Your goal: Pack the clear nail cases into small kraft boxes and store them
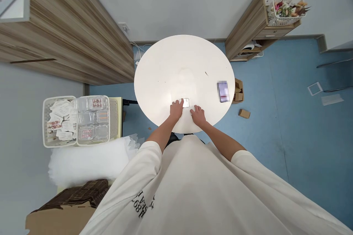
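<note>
A small clear plastic case with a pale inside lies flat on the round white table, near its front edge. My left hand is palm down on the case's left side, one digit against that edge and the other fingers spread on the tabletop. Just right of the case, apart from it, my right hand rests on the table. Its fingers are apart and slightly bent, with nothing seen in them. What lies under both palms is hidden.
A purple, blurred phone-like item lies at the table's right. To the left stand white baskets of paper cards and clear boxes, beside white packing sheets. Small cardboard boxes sit on the blue floor. Wooden cabinets flank the table.
</note>
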Tool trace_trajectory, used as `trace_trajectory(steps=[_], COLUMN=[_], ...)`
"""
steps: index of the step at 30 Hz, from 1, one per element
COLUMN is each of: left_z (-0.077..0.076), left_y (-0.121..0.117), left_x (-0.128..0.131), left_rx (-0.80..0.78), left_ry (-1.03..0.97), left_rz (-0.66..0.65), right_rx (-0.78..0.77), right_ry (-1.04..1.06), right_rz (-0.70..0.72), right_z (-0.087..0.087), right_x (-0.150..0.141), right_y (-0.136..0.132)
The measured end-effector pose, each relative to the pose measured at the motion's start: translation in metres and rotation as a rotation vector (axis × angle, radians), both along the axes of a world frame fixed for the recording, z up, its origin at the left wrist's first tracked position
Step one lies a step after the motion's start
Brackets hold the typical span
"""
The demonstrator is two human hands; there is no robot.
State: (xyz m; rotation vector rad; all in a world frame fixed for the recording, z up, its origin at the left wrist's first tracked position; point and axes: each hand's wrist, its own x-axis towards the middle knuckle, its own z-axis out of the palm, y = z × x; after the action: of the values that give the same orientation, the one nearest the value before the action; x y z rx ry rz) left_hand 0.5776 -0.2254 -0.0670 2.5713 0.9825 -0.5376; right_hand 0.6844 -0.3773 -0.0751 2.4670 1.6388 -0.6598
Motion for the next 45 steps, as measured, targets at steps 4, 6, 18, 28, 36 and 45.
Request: trace_trajectory(steps=[4,6,18,28,36,45], left_z=[0.000,0.000,0.039,0.014,-0.004,0.003], left_y=[0.006,0.012,0.014,-0.004,0.008,0.017], left_x=[-0.007,-0.013,-0.033,-0.004,0.005,0.015], left_rx=[-0.049,-0.083,0.046,-0.002,0.000,-0.011], left_ry=[-0.029,-0.059,-0.327,-0.211,-0.177,-0.167], left_rz=[0.025,0.050,0.116,-0.225,-0.195,-0.184], right_rx=[0.067,0.114,-0.023,-0.064,0.211,0.163], right_ry=[0.042,0.096,0.267,0.238,0.209,0.107], right_rz=[0.031,0.030,-0.174,-0.178,-0.303,0.159], right_z=[0.008,0.013,0.014,0.005,0.019,0.020], right_x=[0.008,0.016,0.058,0.066,0.060,0.033], right_y=[0.009,0.018,0.075,0.088,0.058,0.040])
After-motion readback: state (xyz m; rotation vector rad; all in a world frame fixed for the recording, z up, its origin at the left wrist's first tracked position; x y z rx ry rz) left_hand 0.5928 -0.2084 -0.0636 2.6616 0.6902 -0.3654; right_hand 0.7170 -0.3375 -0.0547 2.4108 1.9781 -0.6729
